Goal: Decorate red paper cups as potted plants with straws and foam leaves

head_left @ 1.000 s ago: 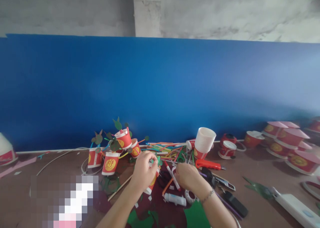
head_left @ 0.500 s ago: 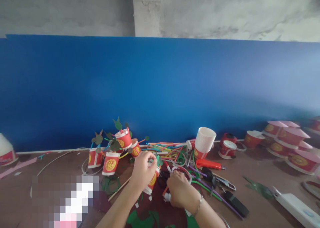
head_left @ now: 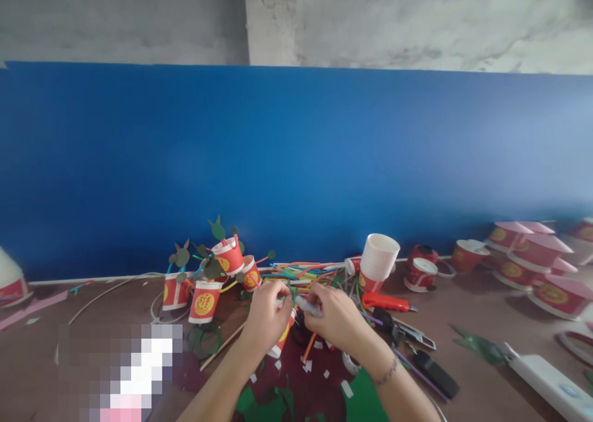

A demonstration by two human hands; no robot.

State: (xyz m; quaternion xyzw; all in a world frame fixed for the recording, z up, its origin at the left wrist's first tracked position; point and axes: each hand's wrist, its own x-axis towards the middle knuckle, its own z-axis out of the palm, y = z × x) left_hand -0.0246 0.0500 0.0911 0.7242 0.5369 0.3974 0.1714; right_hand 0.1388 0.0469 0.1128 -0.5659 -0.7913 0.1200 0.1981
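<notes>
Our left hand [head_left: 266,314] is closed round a red paper cup [head_left: 283,334], held low over the bench [head_left: 463,323] just in front of the straw pile [head_left: 306,272]. Our right hand [head_left: 336,317] pinches a small pale tube [head_left: 308,306], its tip at the cup's top. We judge that too tight a squeeze could crush the thin cup, or the tube could slip off. Behind, the decorated cups [head_left: 227,258] hold straws with green leaves, and the stacked white cups [head_left: 378,258] look empty.

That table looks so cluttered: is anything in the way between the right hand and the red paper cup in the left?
Nothing loose does. The left hand holds the red paper cup, and the right hand sits close beside it; between them is only the small whitish tube that the right hand itself holds.
</notes>
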